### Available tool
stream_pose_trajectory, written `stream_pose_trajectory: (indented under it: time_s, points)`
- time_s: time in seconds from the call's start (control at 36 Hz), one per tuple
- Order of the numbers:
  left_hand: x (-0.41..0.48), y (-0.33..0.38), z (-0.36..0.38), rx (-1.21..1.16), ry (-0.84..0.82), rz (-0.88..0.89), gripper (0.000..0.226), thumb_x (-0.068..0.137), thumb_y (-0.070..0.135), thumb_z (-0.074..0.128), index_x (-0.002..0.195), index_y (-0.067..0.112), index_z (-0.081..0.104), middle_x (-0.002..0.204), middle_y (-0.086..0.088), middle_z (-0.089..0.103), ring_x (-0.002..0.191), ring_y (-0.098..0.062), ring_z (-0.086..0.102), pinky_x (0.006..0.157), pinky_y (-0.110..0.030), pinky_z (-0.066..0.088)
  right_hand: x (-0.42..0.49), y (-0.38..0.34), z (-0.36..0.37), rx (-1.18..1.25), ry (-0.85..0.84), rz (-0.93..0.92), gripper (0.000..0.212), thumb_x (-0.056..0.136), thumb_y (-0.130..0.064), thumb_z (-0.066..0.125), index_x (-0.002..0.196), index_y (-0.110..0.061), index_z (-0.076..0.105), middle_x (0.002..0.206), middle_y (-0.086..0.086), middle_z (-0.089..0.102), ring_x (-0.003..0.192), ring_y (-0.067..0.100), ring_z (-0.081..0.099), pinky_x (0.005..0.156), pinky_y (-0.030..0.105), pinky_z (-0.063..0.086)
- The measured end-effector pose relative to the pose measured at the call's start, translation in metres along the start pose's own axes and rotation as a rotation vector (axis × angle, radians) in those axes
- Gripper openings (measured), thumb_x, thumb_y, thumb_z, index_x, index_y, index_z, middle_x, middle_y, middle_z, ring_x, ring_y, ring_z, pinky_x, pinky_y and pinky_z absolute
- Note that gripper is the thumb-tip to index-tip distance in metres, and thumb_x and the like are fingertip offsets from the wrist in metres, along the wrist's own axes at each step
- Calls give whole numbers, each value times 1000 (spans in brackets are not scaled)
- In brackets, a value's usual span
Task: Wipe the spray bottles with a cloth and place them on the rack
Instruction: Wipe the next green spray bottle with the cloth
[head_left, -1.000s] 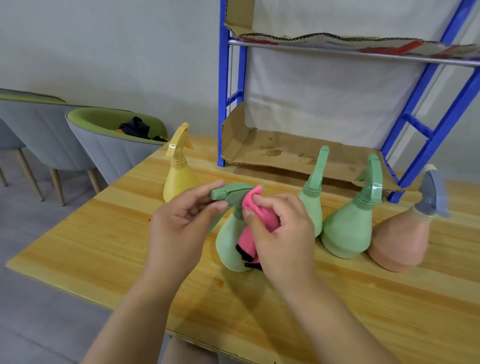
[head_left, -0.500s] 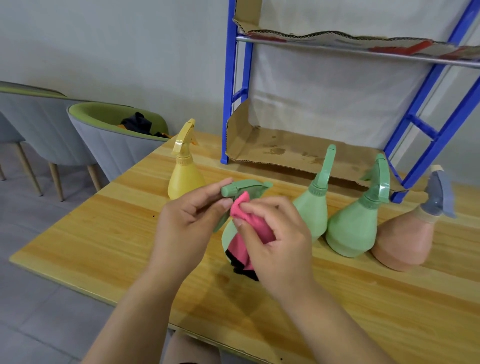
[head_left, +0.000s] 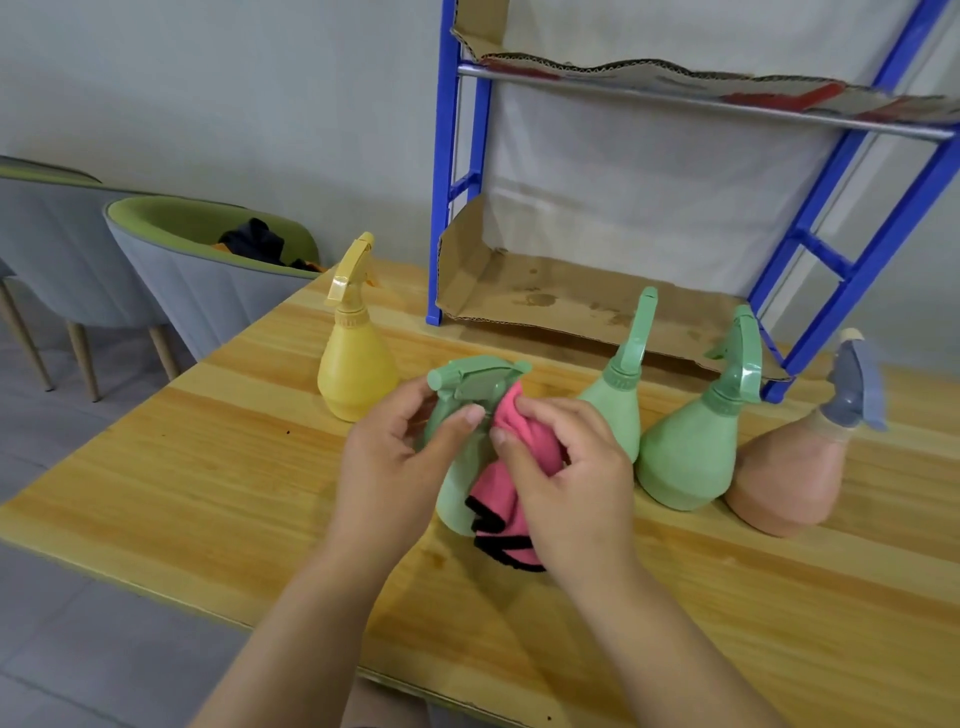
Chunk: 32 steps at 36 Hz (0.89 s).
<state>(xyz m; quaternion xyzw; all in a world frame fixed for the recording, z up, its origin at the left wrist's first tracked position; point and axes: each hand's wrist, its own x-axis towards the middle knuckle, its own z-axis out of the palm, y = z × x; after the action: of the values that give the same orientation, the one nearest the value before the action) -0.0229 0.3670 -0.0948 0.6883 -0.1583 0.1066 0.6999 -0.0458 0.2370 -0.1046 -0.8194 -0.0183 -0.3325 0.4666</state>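
Observation:
A green spray bottle (head_left: 453, 499) stands on the wooden table (head_left: 208, 467) in front of me. My left hand (head_left: 395, 467) grips it just under the spray head (head_left: 475, 378). My right hand (head_left: 566, 478) holds a pink cloth with black trim (head_left: 501, 509) bunched against the bottle's neck and right side. A yellow bottle (head_left: 356, 371) stands behind to the left. To the right stand two more green bottles (head_left: 618, 400) (head_left: 691, 452) and a tan bottle with a grey-blue head (head_left: 789, 467). The blue rack (head_left: 447, 171) rises at the table's back.
The rack's lower shelf is lined with stained cardboard (head_left: 571, 306), and a torn cardboard sheet lies on the upper shelf (head_left: 727, 88). Two grey and green chairs (head_left: 208, 280) stand left of the table, one with dark clothing on its seat. The table's near edge runs below my forearms.
My right hand has pushed the pink cloth up along the bottle's neck toward the spray head. My left hand stays on the bottle. The camera has drifted slightly.

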Motion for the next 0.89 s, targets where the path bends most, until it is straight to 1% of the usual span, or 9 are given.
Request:
stream_pose_trajectory:
  time_s: [0.11, 0.25, 0.33, 0.39, 0.5, 0.61, 0.72, 0.81, 0.89]
  points:
    - [4, -4, 0, -7, 45, -30, 14, 88, 15, 63, 93, 27, 69, 89, 11, 74, 86, -4, 69, 72, -15, 52, 4, 0, 1, 91, -134, 214, 31, 84, -26, 71, 115, -21, 68, 107, -11, 64, 101, -4, 58, 90, 11, 46]
    - [9, -6, -4, -20, 14, -59, 16, 89, 14, 62, 94, 27, 69, 91, 8, 75, 89, -8, 69, 76, -23, 55, 23, 7, -7, 257, -312, 303, 28, 88, -16, 67, 115, -16, 69, 113, -3, 66, 106, 9, 62, 99, 34, 49]
    - [10, -9, -5, -9, 3, -55, 17, 88, 17, 63, 90, 32, 71, 92, 3, 75, 91, -17, 69, 84, -40, 56, 27, 13, -14, 332, -396, 299, 20, 90, -14, 63, 108, -12, 71, 107, -2, 66, 102, 13, 63, 92, 30, 49]
    - [11, -8, -6, -29, -15, -47, 13, 85, 23, 65, 87, 33, 72, 92, 2, 75, 92, -20, 69, 85, -42, 56, 25, 16, -19, 355, -423, 287, 15, 89, -15, 64, 102, -15, 72, 97, -7, 64, 95, 13, 63, 83, 26, 49]
    - [10, -7, -4, -33, -13, -35, 9, 78, 28, 66, 86, 30, 69, 89, 5, 73, 87, -9, 68, 79, -27, 55, 16, 21, -25, 404, -410, 285, 15, 84, -23, 70, 95, -14, 73, 88, -4, 59, 87, 17, 61, 75, 29, 50]
    - [8, -8, -2, 39, 200, -88, 30, 67, 38, 70, 93, 38, 55, 98, 20, 62, 93, 9, 58, 72, -8, 46, 8, 17, -26, 405, -391, 257, 16, 75, -32, 73, 86, -20, 73, 86, -10, 60, 83, 10, 60, 72, 24, 48]
    - [5, -5, -7, 171, 285, -55, 24, 75, 27, 75, 84, 34, 55, 91, 17, 55, 79, 11, 51, 66, -8, 44, -4, 12, -21, 421, -346, 226, 25, 76, -24, 77, 101, -26, 74, 102, -7, 67, 99, 11, 64, 84, 23, 52]
    - [-1, -1, -6, 134, 186, -39, 10, 83, 19, 69, 81, 27, 64, 78, 11, 66, 71, 5, 59, 65, -12, 48, -8, 6, -15, 449, -304, 213, 26, 73, -24, 73, 98, -31, 72, 100, -11, 67, 97, 5, 64, 83, 18, 50]
    - [-8, 3, -5, 78, 110, -40, 7, 80, 31, 65, 84, 26, 68, 84, 9, 72, 79, -4, 67, 72, -18, 53, -5, 2, -11, 431, -274, 181, 30, 77, -13, 71, 99, -33, 68, 98, -16, 64, 97, 0, 62, 84, 14, 48]
